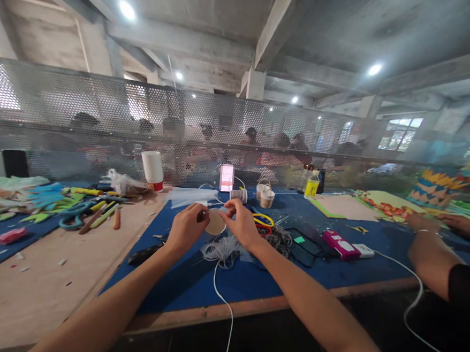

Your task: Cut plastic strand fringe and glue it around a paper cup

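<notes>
A round beige piece with a pale rim (215, 224) is between my two hands, above the blue table cover; whether it is a flat disc or the end of a cup I cannot tell. My left hand (188, 227) pinches at its left edge, fingers curled. On the upper right edge, the thumb and fingers of my right hand (242, 223) are also closed in a pinch. Below it lies a tangle of whitish cord (222, 249), one strand running over the table's front edge. Dark grey cord (282, 241) and yellow-handled scissors (263, 221) lie beside my right wrist.
A lit phone (227, 177) stands ahead, near small cups with handles (267, 198). Stacked paper cups (152, 170), pliers and knives (77, 216) lie left. A yellow-labelled bottle (311, 185), purple box (339, 244) and another person's arm (428, 256) are right.
</notes>
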